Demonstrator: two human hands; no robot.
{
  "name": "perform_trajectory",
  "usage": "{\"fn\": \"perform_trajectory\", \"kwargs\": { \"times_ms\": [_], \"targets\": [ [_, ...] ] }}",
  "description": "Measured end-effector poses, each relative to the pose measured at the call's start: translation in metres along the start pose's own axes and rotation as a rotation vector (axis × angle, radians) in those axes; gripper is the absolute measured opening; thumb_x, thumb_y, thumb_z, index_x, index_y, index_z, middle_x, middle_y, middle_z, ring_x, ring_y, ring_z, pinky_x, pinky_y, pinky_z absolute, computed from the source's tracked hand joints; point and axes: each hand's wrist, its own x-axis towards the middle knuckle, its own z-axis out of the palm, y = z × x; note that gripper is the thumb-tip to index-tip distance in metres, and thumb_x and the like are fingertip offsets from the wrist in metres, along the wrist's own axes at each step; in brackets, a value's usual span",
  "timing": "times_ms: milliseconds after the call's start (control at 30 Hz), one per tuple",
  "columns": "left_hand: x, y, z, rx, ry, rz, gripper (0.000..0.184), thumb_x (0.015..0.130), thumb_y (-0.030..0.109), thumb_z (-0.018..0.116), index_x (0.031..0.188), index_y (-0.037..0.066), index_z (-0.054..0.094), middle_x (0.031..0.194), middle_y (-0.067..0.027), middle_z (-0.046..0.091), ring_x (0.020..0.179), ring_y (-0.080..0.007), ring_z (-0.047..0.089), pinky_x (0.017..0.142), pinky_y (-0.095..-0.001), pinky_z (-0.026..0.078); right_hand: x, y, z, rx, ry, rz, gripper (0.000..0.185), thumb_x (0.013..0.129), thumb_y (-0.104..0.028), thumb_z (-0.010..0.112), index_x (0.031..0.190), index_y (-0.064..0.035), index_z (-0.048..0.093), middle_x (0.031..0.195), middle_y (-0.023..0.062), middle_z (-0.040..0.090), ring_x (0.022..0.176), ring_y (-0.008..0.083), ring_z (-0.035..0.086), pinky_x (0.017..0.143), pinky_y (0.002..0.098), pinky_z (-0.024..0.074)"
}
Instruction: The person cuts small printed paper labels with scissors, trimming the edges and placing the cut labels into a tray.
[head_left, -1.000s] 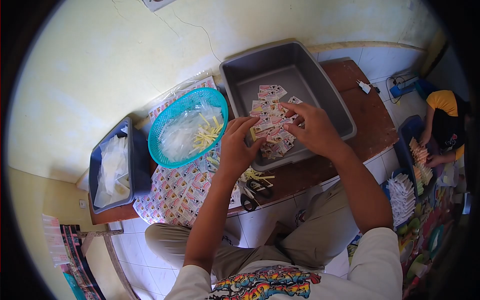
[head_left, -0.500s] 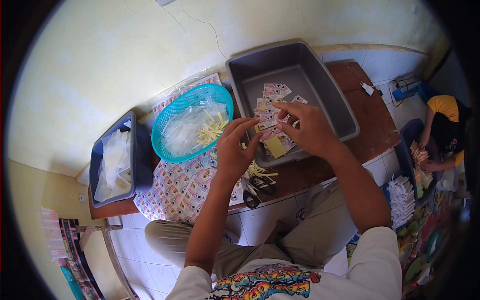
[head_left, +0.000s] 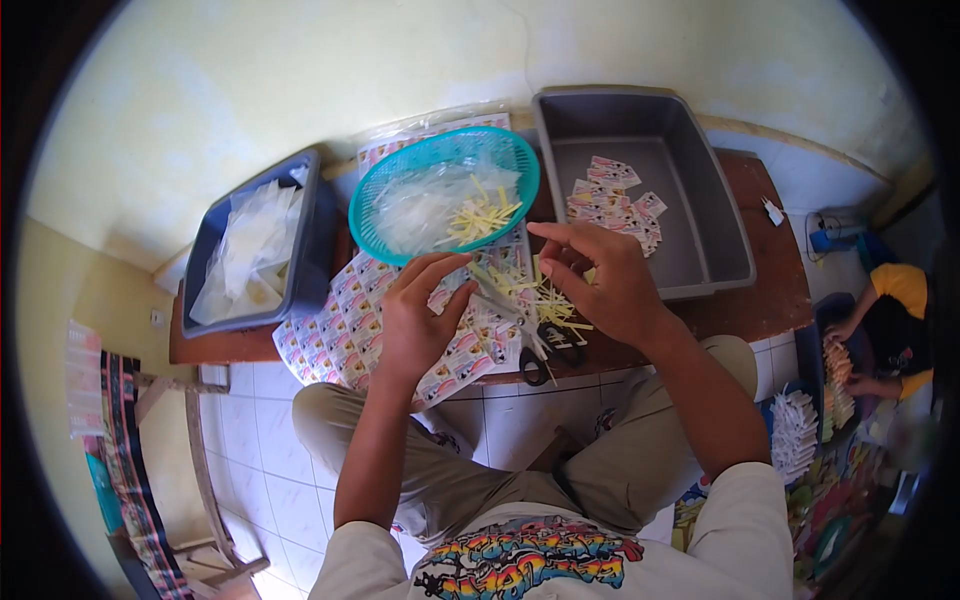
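My left hand (head_left: pixel 415 322) hovers over the printed label sheets (head_left: pixel 335 315), thumb and fingers apart, holding nothing I can see. My right hand (head_left: pixel 610 275) is raised near the front left corner of a grey tub (head_left: pixel 725 225), its fingers curved and apart, also without a visible object. Several cut labels (head_left: pixel 600 205) lie in a loose pile inside the tub. Between and below my hands are thin yellow paper strips (head_left: pixel 550 305) and a pair of scissors with black handles (head_left: pixel 535 367), partly among the strips.
A turquoise basket (head_left: pixel 357 205) holds clear plastic bags and yellow strips. At the left stands a dark blue bin (head_left: pixel 318 235) with whitish bags. All rest on a low brown bench (head_left: pixel 775 285) against the wall. Another person (head_left: pixel 890 320) handles bundled items at the right.
The view has turned, so the bench contents appear farther right. My hands have moved from over the grey tub to the label sheets and strips on its left.
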Motion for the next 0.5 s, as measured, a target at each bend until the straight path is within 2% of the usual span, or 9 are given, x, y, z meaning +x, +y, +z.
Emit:
{"fn": "perform_trajectory", "kwargs": {
  "times_ms": [200, 300, 500],
  "targets": [
    [-0.052, -0.034, -0.023, 0.029, 0.065, -0.163, 0.032, 0.086, 0.006, 0.085, 0.116, 0.004, 0.077, 0.113, -0.0153, 0.077, 0.103, -0.0331, 0.076, 0.089, -0.0388, 0.059, -0.002, -0.008, 0.047, -0.009, -0.165, 0.003, 0.039, 0.092, -0.005, 0.073, 0.131, -0.0039, 0.072, 0.098, 0.012, 0.075, 0.076, 0.0193, 0.073, 0.067, 0.0326, 0.0588],
    [-0.068, -0.04, -0.026, 0.015, 0.072, -0.211, 0.03, 0.086, 0.008, 0.085, 0.115, 0.005, 0.077, 0.113, -0.0156, 0.077, 0.103, -0.0339, 0.075, 0.089, -0.0405, 0.059, -0.007, 0.002, 0.076, -0.009, -0.25, 0.051, 0.043, 0.092, -0.007, 0.075, 0.135, -0.005, 0.07, 0.099, 0.0118, 0.074, 0.076, 0.0169, 0.072, 0.072, 0.0305, 0.0591],
    [-0.103, -0.068, -0.015, 0.023, 0.041, -0.232, 0.038, 0.083, 0.005, 0.085, 0.12, 0.004, 0.075, 0.117, -0.0167, 0.075, 0.108, -0.0369, 0.072, 0.095, -0.0437, 0.057, -0.023, 0.02, 0.125, -0.102, -0.38, 0.109, 0.043, 0.091, -0.009, 0.076, 0.134, -0.0065, 0.071, 0.102, 0.0142, 0.074, 0.076, 0.0213, 0.074, 0.072, 0.0342, 0.0598]
  ]
}}
